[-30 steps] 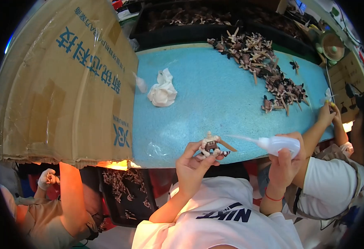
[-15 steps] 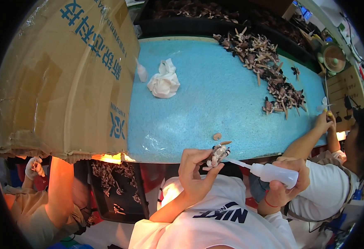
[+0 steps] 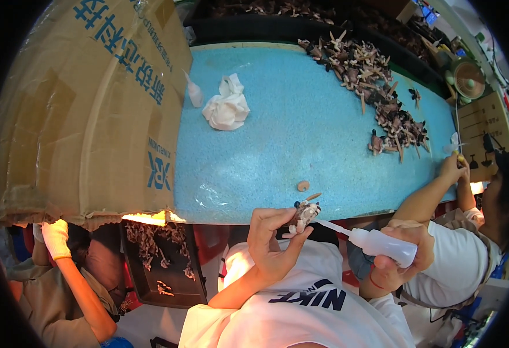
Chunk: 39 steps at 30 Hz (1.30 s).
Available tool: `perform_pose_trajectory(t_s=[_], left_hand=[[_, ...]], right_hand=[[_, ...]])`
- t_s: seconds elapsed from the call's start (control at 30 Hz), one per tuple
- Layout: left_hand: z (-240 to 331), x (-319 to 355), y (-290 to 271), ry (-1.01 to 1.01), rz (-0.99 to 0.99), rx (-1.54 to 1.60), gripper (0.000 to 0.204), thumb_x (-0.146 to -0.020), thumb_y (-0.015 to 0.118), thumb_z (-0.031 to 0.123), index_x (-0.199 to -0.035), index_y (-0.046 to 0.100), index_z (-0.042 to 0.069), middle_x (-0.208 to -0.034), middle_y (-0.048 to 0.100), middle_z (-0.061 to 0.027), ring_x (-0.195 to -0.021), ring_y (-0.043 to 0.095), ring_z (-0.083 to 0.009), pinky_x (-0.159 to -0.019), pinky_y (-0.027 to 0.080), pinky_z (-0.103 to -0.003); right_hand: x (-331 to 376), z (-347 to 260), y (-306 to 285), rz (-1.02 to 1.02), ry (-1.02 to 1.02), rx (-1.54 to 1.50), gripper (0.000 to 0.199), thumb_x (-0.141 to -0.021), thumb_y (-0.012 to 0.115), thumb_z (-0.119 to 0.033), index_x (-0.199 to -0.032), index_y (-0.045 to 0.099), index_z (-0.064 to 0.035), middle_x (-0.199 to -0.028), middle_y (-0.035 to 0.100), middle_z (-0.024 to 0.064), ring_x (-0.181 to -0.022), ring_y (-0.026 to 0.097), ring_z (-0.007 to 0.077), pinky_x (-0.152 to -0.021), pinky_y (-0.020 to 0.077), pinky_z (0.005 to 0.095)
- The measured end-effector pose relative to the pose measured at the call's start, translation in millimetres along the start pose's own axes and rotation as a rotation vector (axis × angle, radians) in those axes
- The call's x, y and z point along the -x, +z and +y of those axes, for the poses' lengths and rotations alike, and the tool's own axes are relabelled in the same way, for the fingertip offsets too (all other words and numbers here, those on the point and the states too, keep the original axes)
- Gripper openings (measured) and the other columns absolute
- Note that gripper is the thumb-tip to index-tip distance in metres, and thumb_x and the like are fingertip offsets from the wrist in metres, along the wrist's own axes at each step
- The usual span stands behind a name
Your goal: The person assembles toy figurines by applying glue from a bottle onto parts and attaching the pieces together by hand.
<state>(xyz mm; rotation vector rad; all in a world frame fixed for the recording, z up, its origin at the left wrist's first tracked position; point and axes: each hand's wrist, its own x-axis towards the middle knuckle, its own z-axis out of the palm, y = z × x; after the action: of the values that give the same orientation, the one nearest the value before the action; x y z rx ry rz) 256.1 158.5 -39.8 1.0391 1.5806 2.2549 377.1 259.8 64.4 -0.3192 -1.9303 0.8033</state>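
Head view: left hand [image 3: 272, 243] grip closed on small figurine part [image 3: 304, 213], held just off near edge of table [image 3: 301, 133]. Right hand [image 3: 402, 255] grip wrapped round white squeeze bottle [image 3: 382, 243], nozzle tip nearly at part. Looks like glue-dosing step; next move calls for steady tip, small squeeze. Small tan disc [image 3: 303, 185] near table's near edge. Pile of parts [image 3: 376, 87] toward far right corner; crumpled white cloth [image 3: 226, 108] toward far left.

Blue table [image 3: 301, 145], crumpled tissue [image 3: 226, 106], figurine pile [image 3: 376, 93]

Glossy plastic squeeze bottle [image 3: 383, 244], rough foam tabletop [image 3: 301, 139], matt cardboard box [image 3: 86, 110]
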Motion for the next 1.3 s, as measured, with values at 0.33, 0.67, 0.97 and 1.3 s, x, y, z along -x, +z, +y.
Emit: perform_pose_trajectory(t_s=[0.33,0.67,0.97,1.3], left_hand=[[-2,1,0,0.003,0.006,-0.015,0.043,-0.063,0.073,-0.009,-0.101,0.055,-0.001,-0.094,0.052,-0.0108,-0.081,0.055,-0.0176,-0.068,0.047,-0.025],[-2,1,-1,0.001,0.003,-0.033,0.043,-0.062,0.073,-0.009,-0.101,0.056,-0.001,-0.094,0.053,-0.0110,-0.081,0.055,-0.0176,-0.068,0.047,-0.024],[-1,1,-2,0.010,-0.008,-0.051,0.043,-0.062,0.073,-0.009,-0.101,0.055,-0.001,-0.094,0.053,-0.0108,-0.080,0.055,-0.0174,-0.067,0.046,-0.024],[-1,0,-1,-0.002,-0.019,-0.017,0.043,-0.063,0.072,-0.010,-0.102,0.055,-0.001,-0.095,0.051,-0.0111,-0.081,0.055,-0.0166,-0.067,0.047,-0.024]], right_hand=[[2,4,1,0.019,-0.031,0.010,0.039,-0.064,0.079,-0.019,-0.078,0.056,0.0088,-0.057,0.056,0.0102,-0.035,0.045,0.0131,-0.033,0.0307,0.0231],[-3,7,0,-0.039,-0.074,-0.003,0.040,-0.063,0.079,-0.019,-0.076,0.055,0.0097,-0.054,0.056,0.0108,-0.033,0.044,0.0122,-0.031,0.0292,0.0224],[-8,9,-3,-0.123,-0.124,-0.035,0.037,-0.062,0.077,-0.013,-0.079,0.054,0.0101,-0.047,0.053,0.0104,-0.032,0.045,0.0129,-0.031,0.0305,0.0226],[-10,9,-4,-0.155,-0.143,-0.059,0.036,-0.061,0.077,-0.010,-0.078,0.054,0.0109,-0.047,0.051,0.0096,-0.031,0.042,0.0125,-0.031,0.0295,0.0229]])
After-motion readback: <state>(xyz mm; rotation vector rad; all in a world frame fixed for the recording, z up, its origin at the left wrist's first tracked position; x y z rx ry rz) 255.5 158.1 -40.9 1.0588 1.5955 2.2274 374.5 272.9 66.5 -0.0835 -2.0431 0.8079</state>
